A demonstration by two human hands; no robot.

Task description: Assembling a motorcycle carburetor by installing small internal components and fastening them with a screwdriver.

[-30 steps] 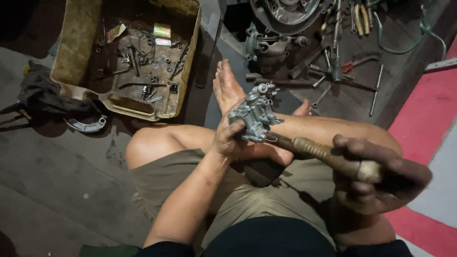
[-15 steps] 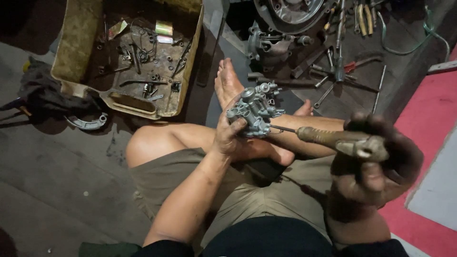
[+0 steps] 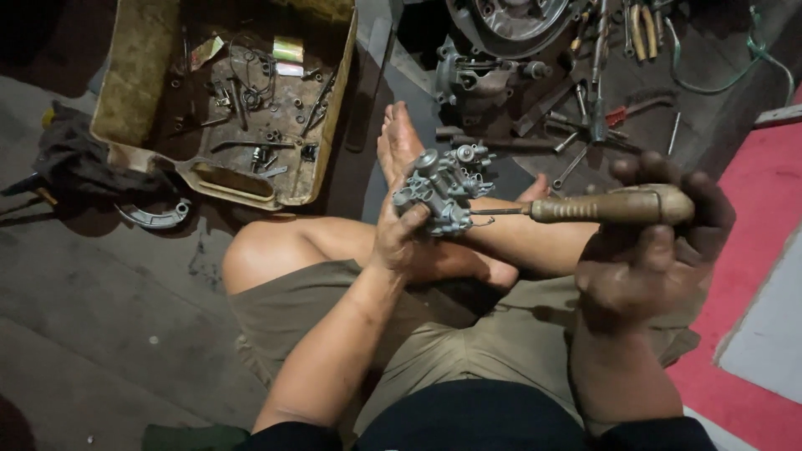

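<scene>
We note our left hand [image 3: 409, 242] clasping the grey cast-metal carburettor [image 3: 441, 190] above our shins; right hand [image 3: 647, 250] fisted round the wooden-handled screwdriver [image 3: 614, 206], tip seated in it; the carburettor looks still whole, stripping barely begun

Left hand [image 3: 401, 242] grips grey carburetor [image 3: 439, 190]; right hand [image 3: 647, 259] holds wooden-handled screwdriver [image 3: 601, 206], tip in carburetor.

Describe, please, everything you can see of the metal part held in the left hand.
The carburettor is a small, grey cast-metal body with knobbly fittings, screws and round ports, dull and grimy. It is held up over the crossed legs, gripped from below by the left hand. The shaft of a wooden-handled screwdriver, held in the right hand, meets its right side roughly level. A thin wire curls out beside the shaft.
</scene>
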